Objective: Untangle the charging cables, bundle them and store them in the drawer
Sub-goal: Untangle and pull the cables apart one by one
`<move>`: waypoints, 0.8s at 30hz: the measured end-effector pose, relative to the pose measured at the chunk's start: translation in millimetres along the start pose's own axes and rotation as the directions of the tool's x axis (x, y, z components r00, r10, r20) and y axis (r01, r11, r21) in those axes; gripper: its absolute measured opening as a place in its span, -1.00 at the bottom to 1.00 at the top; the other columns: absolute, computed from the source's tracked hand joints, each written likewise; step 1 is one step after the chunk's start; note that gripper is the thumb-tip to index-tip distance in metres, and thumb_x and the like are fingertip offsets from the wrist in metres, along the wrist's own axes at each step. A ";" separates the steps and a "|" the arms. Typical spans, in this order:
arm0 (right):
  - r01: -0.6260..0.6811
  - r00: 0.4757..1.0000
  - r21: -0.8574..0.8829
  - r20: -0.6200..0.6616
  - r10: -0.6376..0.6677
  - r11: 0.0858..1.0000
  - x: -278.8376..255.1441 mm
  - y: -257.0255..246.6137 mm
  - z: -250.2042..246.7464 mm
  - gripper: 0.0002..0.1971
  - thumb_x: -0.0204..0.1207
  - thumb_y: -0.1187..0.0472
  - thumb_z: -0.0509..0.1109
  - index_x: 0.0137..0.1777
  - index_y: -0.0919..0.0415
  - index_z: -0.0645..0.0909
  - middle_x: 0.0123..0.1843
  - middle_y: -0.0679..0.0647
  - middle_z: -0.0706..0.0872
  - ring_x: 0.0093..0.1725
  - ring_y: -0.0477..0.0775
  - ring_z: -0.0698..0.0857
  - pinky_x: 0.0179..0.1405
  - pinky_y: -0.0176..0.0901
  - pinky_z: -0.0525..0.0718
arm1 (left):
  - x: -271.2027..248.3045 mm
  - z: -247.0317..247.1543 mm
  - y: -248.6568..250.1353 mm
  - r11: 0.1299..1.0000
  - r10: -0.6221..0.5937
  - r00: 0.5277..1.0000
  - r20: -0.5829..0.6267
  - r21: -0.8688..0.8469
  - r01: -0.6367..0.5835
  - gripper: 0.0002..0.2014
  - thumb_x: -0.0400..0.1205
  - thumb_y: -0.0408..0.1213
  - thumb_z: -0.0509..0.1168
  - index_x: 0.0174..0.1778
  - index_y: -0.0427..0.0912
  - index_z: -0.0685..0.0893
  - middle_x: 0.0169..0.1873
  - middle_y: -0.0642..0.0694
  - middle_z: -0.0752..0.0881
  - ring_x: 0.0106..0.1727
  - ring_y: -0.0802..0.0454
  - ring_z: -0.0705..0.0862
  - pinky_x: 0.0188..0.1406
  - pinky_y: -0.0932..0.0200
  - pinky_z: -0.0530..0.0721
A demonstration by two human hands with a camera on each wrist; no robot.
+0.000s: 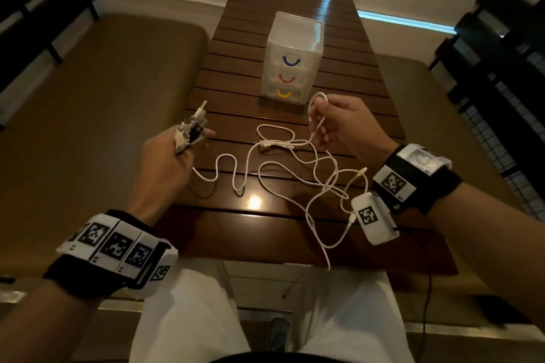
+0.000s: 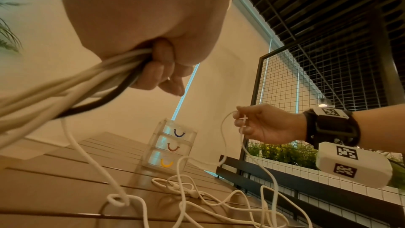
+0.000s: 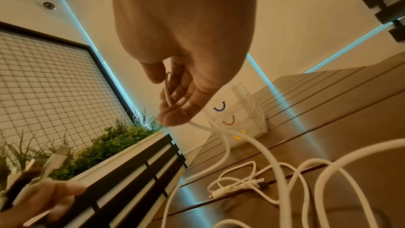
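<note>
Several white charging cables (image 1: 283,162) lie tangled on the slatted wooden table (image 1: 236,74). My left hand (image 1: 174,156) grips a bunch of cable ends (image 1: 191,127), white ones and one black, with the plugs sticking up past the fingers. From below, the left wrist view has these cords (image 2: 98,75) running out of the curled fingers. My right hand (image 1: 342,124) is raised above the table and pinches a loop of one white cable (image 1: 317,109), which hangs down into the tangle. A clear three-drawer unit (image 1: 292,56) with blue, red and yellow handles stands behind, all drawers closed.
One cable end hangs over the table's near edge (image 1: 327,262). Cushioned benches (image 1: 103,112) flank the table on both sides. A black wire-mesh screen (image 2: 317,84) and a planter with green plants (image 3: 114,141) stand to the right. A black cord (image 1: 427,289) trails from my right wrist.
</note>
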State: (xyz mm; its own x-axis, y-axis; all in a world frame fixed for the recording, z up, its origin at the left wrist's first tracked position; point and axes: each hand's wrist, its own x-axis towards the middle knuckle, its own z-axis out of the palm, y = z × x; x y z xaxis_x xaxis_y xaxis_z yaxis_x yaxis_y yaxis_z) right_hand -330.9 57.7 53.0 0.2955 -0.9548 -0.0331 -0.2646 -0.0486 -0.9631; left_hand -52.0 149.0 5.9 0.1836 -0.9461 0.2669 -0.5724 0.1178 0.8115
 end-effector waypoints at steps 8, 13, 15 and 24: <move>0.138 0.988 -0.092 0.081 -0.130 0.986 4.4 -11.7 5.4 -0.78 0.73 0.25 0.22 -0.09 0.30 0.64 -0.19 0.24 0.72 -0.24 0.10 0.79 -0.19 -0.13 0.76 | -8.1 23.4 10.5 0.999 -0.031 0.981 0.190 -0.024 0.036 -0.81 0.72 -0.25 0.27 0.02 0.12 0.76 -0.12 -0.12 0.80 -0.09 -0.16 0.74 -0.03 -0.06 0.69; 0.074 0.949 -0.016 0.309 -0.065 0.997 -7.9 -9.3 42.9 -0.80 0.72 0.27 0.24 0.07 0.33 0.69 0.01 0.40 0.71 -0.13 0.23 0.76 -0.19 -0.14 0.74 | -25.0 76.7 27.0 0.999 0.038 0.891 0.452 -0.027 -0.029 -0.77 0.67 -0.19 0.31 0.15 -0.19 0.75 0.15 -0.12 0.76 0.16 -0.12 0.72 0.09 0.03 0.65; 0.138 0.939 -0.126 0.332 -0.089 0.982 -10.2 -5.8 48.4 -0.80 0.71 0.21 0.27 0.10 0.18 0.73 0.03 0.36 0.70 -0.17 0.05 0.71 -0.18 -0.23 0.64 | -20.5 90.9 29.7 0.999 0.010 0.866 0.501 0.025 -0.027 -0.71 0.65 -0.13 0.34 0.16 -0.26 0.72 0.08 -0.22 0.77 0.10 -0.20 0.73 0.05 -0.09 0.67; 0.013 0.980 -0.274 -0.187 -0.066 0.962 -64.5 55.7 18.6 -0.62 0.69 -0.08 0.19 0.13 0.21 0.68 0.01 0.15 0.65 0.06 0.13 0.66 0.18 0.27 0.65 | 15.1 90.5 27.6 0.999 0.008 0.925 0.379 0.041 -0.026 -0.91 0.65 -0.26 0.34 -0.04 -0.14 0.74 -0.16 -0.08 0.78 -0.06 -0.16 0.72 -0.06 -0.13 0.66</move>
State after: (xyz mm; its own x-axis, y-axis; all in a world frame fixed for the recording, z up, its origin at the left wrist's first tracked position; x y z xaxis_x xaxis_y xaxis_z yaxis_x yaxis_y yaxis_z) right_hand -347.7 122.0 -3.4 0.1352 -0.9875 0.0815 -0.5024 -0.1392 -0.8533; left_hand -137.3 110.6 -14.7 -0.1380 -0.9888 0.0566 -0.6090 0.1297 0.7825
